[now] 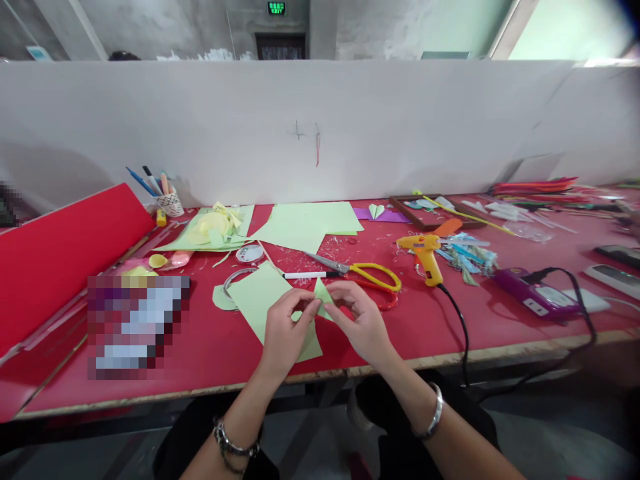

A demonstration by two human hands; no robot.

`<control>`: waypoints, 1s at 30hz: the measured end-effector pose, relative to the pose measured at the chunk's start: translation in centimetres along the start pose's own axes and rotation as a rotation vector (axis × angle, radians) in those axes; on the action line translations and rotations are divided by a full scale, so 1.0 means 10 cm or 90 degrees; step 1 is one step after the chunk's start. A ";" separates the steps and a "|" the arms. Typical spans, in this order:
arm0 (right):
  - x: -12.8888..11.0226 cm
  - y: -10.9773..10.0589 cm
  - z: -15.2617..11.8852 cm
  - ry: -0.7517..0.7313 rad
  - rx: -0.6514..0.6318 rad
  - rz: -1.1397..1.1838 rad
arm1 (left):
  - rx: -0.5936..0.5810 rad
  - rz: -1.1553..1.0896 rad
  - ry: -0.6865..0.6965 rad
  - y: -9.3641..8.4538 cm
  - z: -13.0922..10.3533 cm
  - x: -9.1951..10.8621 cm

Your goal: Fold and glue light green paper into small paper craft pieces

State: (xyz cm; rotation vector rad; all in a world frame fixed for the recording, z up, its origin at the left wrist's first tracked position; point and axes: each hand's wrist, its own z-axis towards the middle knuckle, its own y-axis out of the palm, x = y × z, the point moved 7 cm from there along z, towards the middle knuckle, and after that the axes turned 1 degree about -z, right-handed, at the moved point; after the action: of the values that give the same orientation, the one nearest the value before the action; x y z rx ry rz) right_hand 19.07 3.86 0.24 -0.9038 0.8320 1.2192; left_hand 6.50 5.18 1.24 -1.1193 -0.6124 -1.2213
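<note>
Between my two hands is a small folded piece of pale green paper [324,293], pinched by the fingers of both. My left hand [286,327] grips its left edge with thumb and forefinger. On the other side, my right hand [364,321] pinches it with the thumb below and fingers curled behind. Under them lies a larger pale green sheet [260,297]. Just beyond my hands are a white marker with a black cap [305,275] and scissors [373,272] with a yellow and a red handle loop.
A yellow glue gun [425,257] lies to the right, its black cord hanging over the table edge. Further right sits a purple power strip [537,293]. A pen cup [170,202] and a red board [65,260] are at left. A white partition [225,133] stands behind.
</note>
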 end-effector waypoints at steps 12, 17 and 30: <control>0.02 -0.04 0.02 0.037 0.006 0.006 | 0.006 -0.032 -0.035 -0.01 -0.01 -0.02; 0.04 -0.04 0.03 0.046 0.009 0.005 | -0.008 -0.067 -0.061 0.02 0.00 -0.08; 0.04 -0.07 0.06 0.045 0.026 -0.006 | -0.117 0.066 -0.040 0.12 -0.03 -0.05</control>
State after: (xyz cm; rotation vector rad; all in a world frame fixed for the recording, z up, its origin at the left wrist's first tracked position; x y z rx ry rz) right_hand 19.87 4.48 0.20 -0.9211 0.9058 1.1627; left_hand 7.45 5.11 0.27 -1.3309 -0.4905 -1.1746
